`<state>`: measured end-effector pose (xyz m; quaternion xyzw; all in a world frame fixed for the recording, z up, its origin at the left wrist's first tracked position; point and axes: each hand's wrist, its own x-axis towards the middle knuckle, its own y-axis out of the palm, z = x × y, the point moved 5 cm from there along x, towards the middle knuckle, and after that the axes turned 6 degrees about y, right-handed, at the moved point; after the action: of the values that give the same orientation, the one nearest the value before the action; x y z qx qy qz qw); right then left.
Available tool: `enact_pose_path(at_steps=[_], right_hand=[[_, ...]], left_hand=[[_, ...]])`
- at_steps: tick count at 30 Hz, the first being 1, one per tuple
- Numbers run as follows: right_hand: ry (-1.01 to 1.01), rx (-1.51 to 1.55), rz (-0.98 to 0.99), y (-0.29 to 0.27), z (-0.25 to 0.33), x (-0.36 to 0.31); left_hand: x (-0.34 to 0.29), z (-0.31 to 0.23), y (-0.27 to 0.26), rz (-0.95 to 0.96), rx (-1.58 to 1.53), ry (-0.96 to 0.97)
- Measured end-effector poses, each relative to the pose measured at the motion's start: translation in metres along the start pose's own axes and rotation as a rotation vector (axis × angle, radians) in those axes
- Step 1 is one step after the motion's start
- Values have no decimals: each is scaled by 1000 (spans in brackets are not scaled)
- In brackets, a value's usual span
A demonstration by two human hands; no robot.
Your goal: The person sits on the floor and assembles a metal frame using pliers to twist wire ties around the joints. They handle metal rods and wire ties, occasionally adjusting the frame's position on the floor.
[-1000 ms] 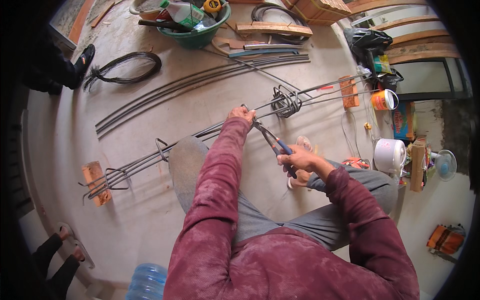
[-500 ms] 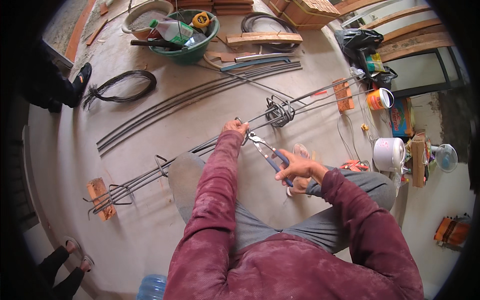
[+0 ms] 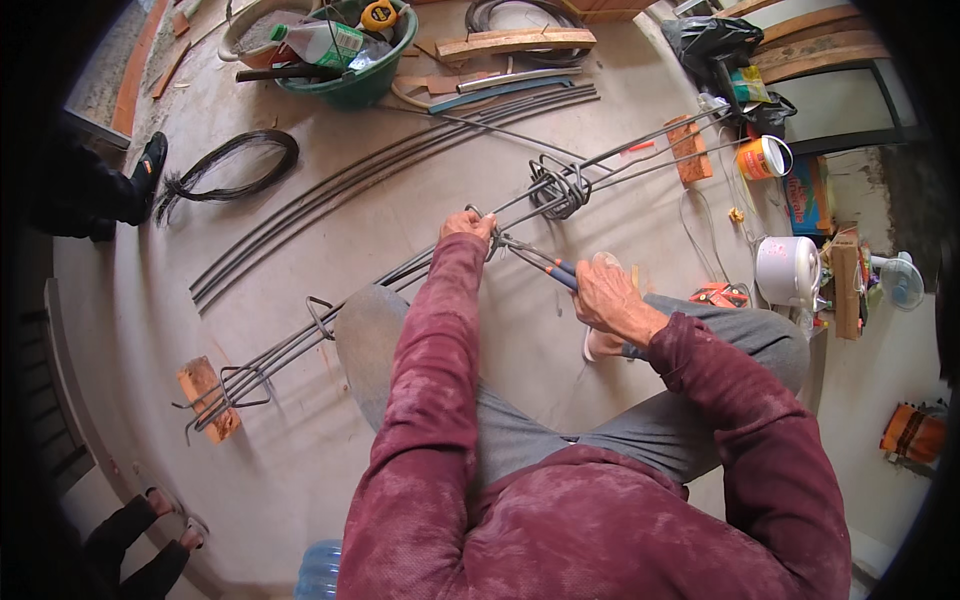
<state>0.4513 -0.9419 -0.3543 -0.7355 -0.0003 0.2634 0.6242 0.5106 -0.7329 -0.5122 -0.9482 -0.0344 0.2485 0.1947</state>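
A bundle of long steel rebars (image 3: 385,282) runs diagonally across the floor in front of me, raised on bricks. My left hand (image 3: 468,225) is closed on a bent steel stirrup (image 3: 493,246) around the bars. My right hand (image 3: 612,297) grips a pair of end-cutting pincers (image 3: 562,272) by the blue handles, now nearly together. The pincers' jaws meet the bars at the stirrup, right beside my left fingers; the tie there is too small to make out. Farther right, a cluster of stirrups (image 3: 560,188) hangs around the bars, and another stirrup (image 3: 320,318) stands to the left.
Bricks (image 3: 208,398) support the bars' ends. Beyond lie loose rebars (image 3: 400,178), a coil of thin wire (image 3: 228,172) and a green tub (image 3: 350,92) of tools. At right stand a small bucket (image 3: 763,158) and a white cooker (image 3: 787,270). Other people's feet (image 3: 150,172) show at left.
The pincers' handles have closed from spread apart, and my right hand has turned over, knuckles up, and moved slightly up and right. My left hand stays at the stirrup.
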Motion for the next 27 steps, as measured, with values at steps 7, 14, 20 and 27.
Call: enact_pose_path(at_steps=[7,14,20,27], right_hand=[[28,287,708,59,-9,-82],[282,802,1018,97,-5,-71],[-311,174,6,129,65,-7],[-441,-37,-197,139,115,-10]], left_hand=[[14,7,-11,-46,-89,0],[16,7,0,-89,27,142],[-9,3,1,-29,267,207],[-38,-31,-60,215,343,196]])
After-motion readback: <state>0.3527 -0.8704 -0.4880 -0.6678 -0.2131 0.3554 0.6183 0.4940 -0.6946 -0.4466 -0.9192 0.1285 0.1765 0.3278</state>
